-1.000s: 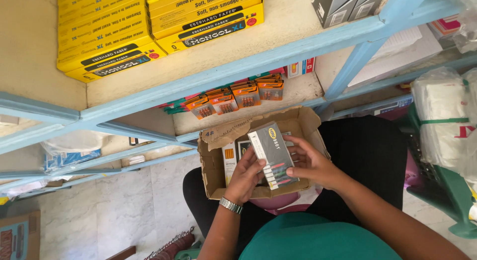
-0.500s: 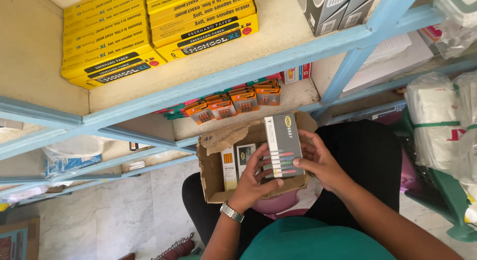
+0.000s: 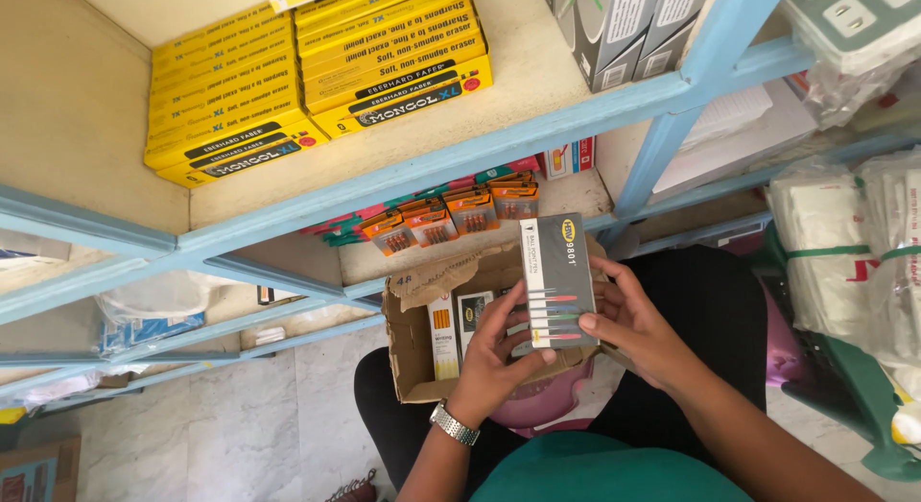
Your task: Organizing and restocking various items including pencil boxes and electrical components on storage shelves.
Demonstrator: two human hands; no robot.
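Grey pen box [image 3: 558, 283] lifted higher out of cardboard box [image 3: 414, 363]; grasped by left hand [image 3: 491, 353] and right hand [image 3: 635, 322]; maybe heading shelfward.

Grey, yellow and pale blue showing across the shelves

The grey pen box [image 3: 559, 281] is showing red, green and pink stripes above a brown cardboard carton [image 3: 414, 353]; yellow boxes [image 3: 317, 75] with black bands are sitting on pale blue shelving [image 3: 403, 171], beside small orange packs [image 3: 451, 214].
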